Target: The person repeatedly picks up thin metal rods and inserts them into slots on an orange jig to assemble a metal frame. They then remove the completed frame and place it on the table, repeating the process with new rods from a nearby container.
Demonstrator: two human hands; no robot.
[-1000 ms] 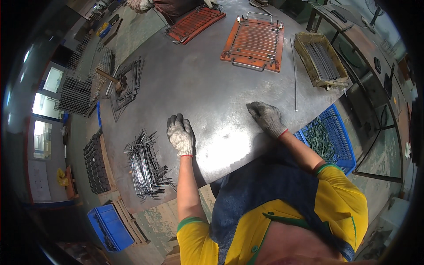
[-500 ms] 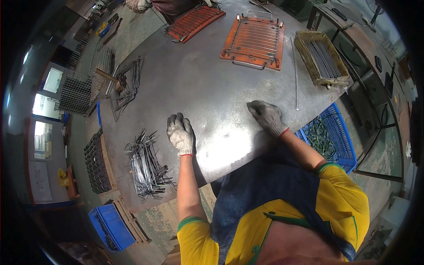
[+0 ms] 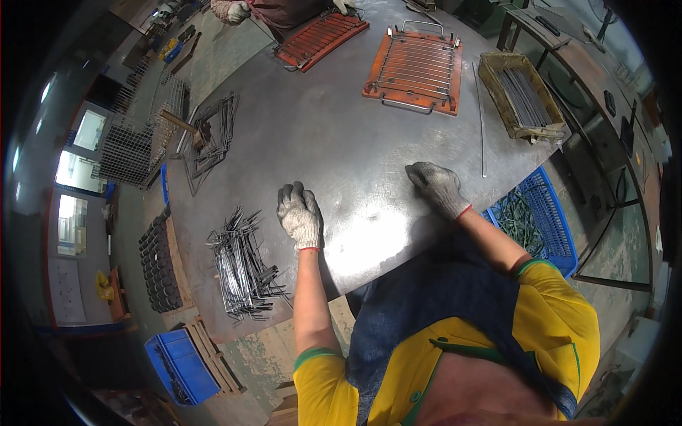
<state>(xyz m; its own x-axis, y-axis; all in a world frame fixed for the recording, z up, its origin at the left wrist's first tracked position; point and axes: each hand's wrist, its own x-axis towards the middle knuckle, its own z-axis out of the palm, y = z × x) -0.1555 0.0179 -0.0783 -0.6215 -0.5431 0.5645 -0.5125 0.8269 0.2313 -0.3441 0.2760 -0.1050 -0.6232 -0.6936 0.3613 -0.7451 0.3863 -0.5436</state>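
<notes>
Both my hands wear pale knitted gloves with dark grey fingers and rest on a large grey metal table [image 3: 284, 128]. My left hand [image 3: 299, 217] lies with its fingers stretched out, holding nothing. Just left of it is a heap of thin bent metal rods [image 3: 245, 266], which it does not touch. My right hand [image 3: 436, 189] lies on its side with the fingers curled in, and no object shows in it. A long thin rod [image 3: 481, 128] lies beyond it to the right. Farther off stands an orange jig [image 3: 415, 71] with parallel metal rods across it and a handle at each end.
At the far edge, another person's gloved hand [image 3: 238, 12] is near a second orange jig [image 3: 323, 39]. A worn yellow box [image 3: 497, 89] of rods sits far right. Wire frames and a hammer [image 3: 181, 123] lie at left. Blue crates [image 3: 558, 213] stand below the table's edges.
The view has shifted slightly, so the whole scene sits a little farther right. My hands keep their places on the table. At the far edge, the other person's second glove has come into view.
</notes>
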